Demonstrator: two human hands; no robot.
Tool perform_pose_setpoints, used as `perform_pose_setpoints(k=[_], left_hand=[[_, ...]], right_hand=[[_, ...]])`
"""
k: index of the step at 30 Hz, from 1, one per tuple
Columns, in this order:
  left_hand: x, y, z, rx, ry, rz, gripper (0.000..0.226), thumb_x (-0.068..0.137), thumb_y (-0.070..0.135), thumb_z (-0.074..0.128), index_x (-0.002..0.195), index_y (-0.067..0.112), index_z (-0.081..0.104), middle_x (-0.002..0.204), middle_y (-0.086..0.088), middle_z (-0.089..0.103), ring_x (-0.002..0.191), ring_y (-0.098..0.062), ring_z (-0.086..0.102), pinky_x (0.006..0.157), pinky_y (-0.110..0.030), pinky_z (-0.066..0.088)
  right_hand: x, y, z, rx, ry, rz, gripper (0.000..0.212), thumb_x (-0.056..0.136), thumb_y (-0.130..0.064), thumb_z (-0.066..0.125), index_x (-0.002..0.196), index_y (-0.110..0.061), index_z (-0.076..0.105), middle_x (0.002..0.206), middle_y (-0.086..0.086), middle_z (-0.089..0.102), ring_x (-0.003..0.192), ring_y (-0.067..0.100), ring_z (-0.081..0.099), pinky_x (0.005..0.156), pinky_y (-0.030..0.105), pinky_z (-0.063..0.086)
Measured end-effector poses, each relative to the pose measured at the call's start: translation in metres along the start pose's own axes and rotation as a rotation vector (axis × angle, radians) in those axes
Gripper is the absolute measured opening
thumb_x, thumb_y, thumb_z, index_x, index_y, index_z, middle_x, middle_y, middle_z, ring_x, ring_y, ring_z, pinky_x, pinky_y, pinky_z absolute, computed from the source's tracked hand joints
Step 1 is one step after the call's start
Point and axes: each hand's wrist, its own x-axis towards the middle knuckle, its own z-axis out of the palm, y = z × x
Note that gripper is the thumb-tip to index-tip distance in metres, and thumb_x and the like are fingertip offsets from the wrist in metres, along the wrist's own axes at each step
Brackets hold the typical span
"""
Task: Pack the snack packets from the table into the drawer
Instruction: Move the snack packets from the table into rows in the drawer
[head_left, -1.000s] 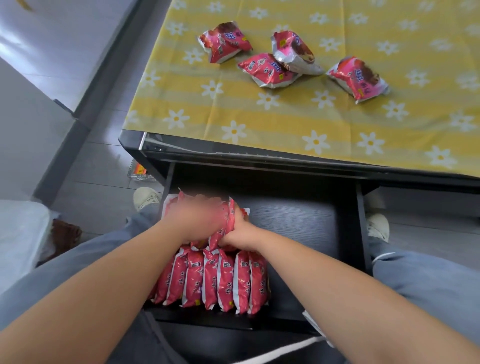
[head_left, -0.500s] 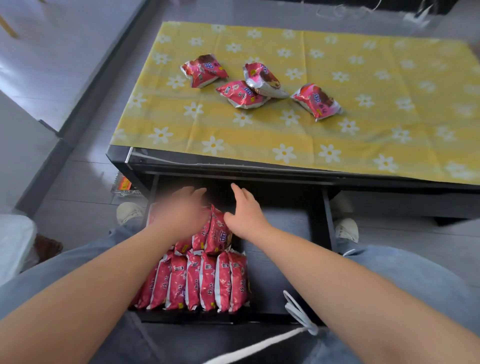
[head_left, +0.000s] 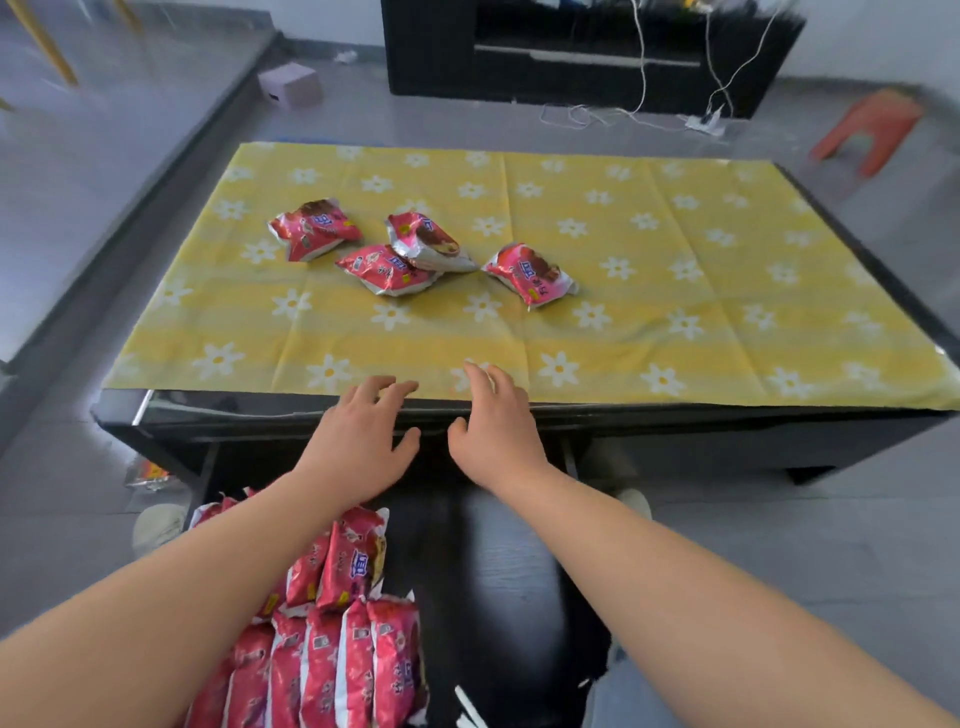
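Observation:
Several red snack packets lie on the yellow flowered tablecloth (head_left: 675, 291): one at the left (head_left: 313, 228), two overlapping in the middle (head_left: 387, 268) (head_left: 427, 241), one at the right (head_left: 531, 274). Below the table's front edge the black drawer (head_left: 498, 582) stands pulled out, with several red packets (head_left: 332, 639) packed on edge in its left part. My left hand (head_left: 358, 441) and my right hand (head_left: 496, 431) hover side by side over the table's front edge, fingers relaxed and spread, holding nothing.
A black TV cabinet (head_left: 582, 52) with white cables stands beyond the table. An orange stool (head_left: 867, 130) is at the far right and a small pale box (head_left: 291, 85) on the floor at the far left. A wrapper (head_left: 148, 475) lies on the floor under the table's left corner.
Both hands have let go of the packets in the drawer and risen forward to the table's front edge. The view has tilted up, showing the whole table.

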Motion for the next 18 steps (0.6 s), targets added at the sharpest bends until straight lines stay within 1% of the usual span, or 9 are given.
perform_pose_setpoints(k=[2,4,8,10,13,14,16,18], left_hand=[[0.02,0.009,-0.002,-0.03,0.024,-0.004,0.062,0.097,0.041,0.058,0.154,0.025,0.04,0.153,-0.008,0.045,0.137,-0.031,0.047,0.107,-0.047,0.047],[0.035,0.014,-0.004,-0.072,0.051,-0.016,0.061,0.097,0.038,0.059,0.154,0.025,0.041,0.153,-0.007,0.044,0.137,-0.032,0.046,0.107,-0.045,0.045],[0.078,0.023,-0.004,-0.155,0.114,-0.084,0.059,0.097,0.035,0.059,0.153,0.024,0.043,0.153,-0.007,0.043,0.135,-0.034,0.047,0.108,-0.045,0.043],[0.099,0.026,-0.004,-0.204,0.143,-0.139,0.058,0.098,0.035,0.06,0.152,0.025,0.043,0.154,-0.007,0.042,0.137,-0.032,0.045,0.107,-0.044,0.042],[0.131,0.025,-0.003,-0.272,0.173,-0.217,0.059,0.098,0.037,0.058,0.152,0.025,0.04,0.154,-0.006,0.043,0.137,-0.029,0.046,0.101,-0.041,0.043],[0.138,0.024,-0.006,-0.313,0.183,-0.258,0.06,0.097,0.038,0.057,0.153,0.026,0.038,0.153,-0.006,0.044,0.137,-0.028,0.046,0.099,-0.04,0.043],[0.158,0.021,-0.011,-0.396,0.211,-0.353,0.064,0.096,0.042,0.057,0.154,0.026,0.035,0.15,-0.006,0.048,0.135,-0.027,0.049,0.102,-0.042,0.043],[0.177,0.019,-0.02,-0.473,0.259,-0.432,0.067,0.095,0.046,0.057,0.154,0.023,0.036,0.149,-0.006,0.052,0.131,-0.025,0.052,0.105,-0.044,0.046]], right_hand=[[0.019,0.009,-0.018,-0.028,0.06,0.005,0.07,0.097,-0.025,0.055,0.161,-0.019,0.026,0.165,0.012,0.029,0.145,0.035,0.034,0.116,0.047,0.037],[0.036,0.018,-0.034,-0.066,0.091,0.017,0.07,0.098,-0.027,0.056,0.161,-0.019,0.027,0.165,0.012,0.028,0.147,0.036,0.032,0.115,0.049,0.038],[0.083,0.049,-0.065,-0.112,0.164,0.047,0.069,0.095,-0.027,0.057,0.158,-0.022,0.03,0.166,0.013,0.026,0.149,0.037,0.028,0.114,0.051,0.039],[0.105,0.062,-0.074,-0.129,0.179,0.072,0.068,0.097,-0.033,0.058,0.158,-0.021,0.029,0.166,0.014,0.025,0.151,0.037,0.027,0.115,0.051,0.039],[0.14,0.079,-0.082,-0.129,0.228,0.066,0.07,0.097,-0.043,0.059,0.158,-0.019,0.033,0.164,0.018,0.027,0.151,0.037,0.027,0.114,0.051,0.039],[0.148,0.082,-0.083,-0.129,0.258,0.049,0.073,0.096,-0.046,0.061,0.157,-0.018,0.034,0.165,0.019,0.027,0.152,0.037,0.026,0.114,0.051,0.039],[0.171,0.089,-0.083,-0.141,0.3,0.034,0.082,0.092,-0.056,0.064,0.158,-0.02,0.032,0.168,0.021,0.021,0.156,0.038,0.021,0.116,0.052,0.037],[0.19,0.093,-0.081,-0.187,0.279,0.044,0.097,0.087,-0.068,0.065,0.162,-0.022,0.023,0.172,0.02,0.011,0.158,0.039,0.013,0.119,0.053,0.032]])
